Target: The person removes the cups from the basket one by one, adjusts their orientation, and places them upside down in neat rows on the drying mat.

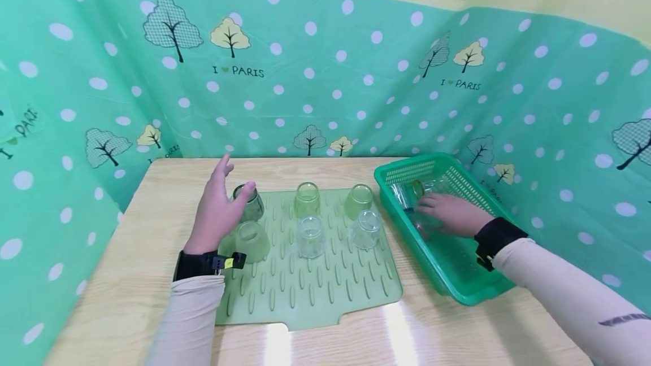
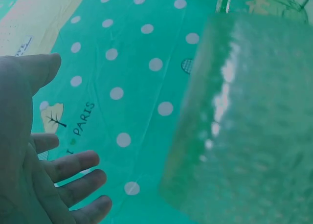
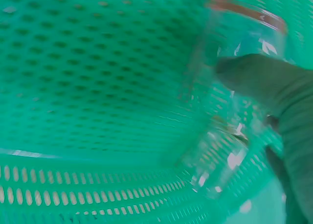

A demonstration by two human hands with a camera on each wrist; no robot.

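Note:
Several clear glasses stand upside down in two rows on a green ridged drying mat (image 1: 305, 292). My left hand (image 1: 224, 191) hovers at the mat's left end with its fingers spread. Its thumb touches the back-left glass (image 1: 252, 205), which fills the right of the left wrist view (image 2: 244, 126) beside the hand's straight fingers (image 2: 73, 185). My right hand (image 1: 442, 210) reaches into a green plastic basket (image 1: 458, 287). It holds a clear glass lying on its side (image 3: 230, 111), with the thumb (image 3: 254, 77) across it. More glasses (image 1: 407, 194) lie at the basket's far end.
The mat and basket sit on a light wooden table (image 1: 152, 185). A green polka-dot cloth (image 1: 356, 72) with tree prints walls in the back and both sides. The basket lies at the right, close to the cloth. Bare wood shows at the front and left.

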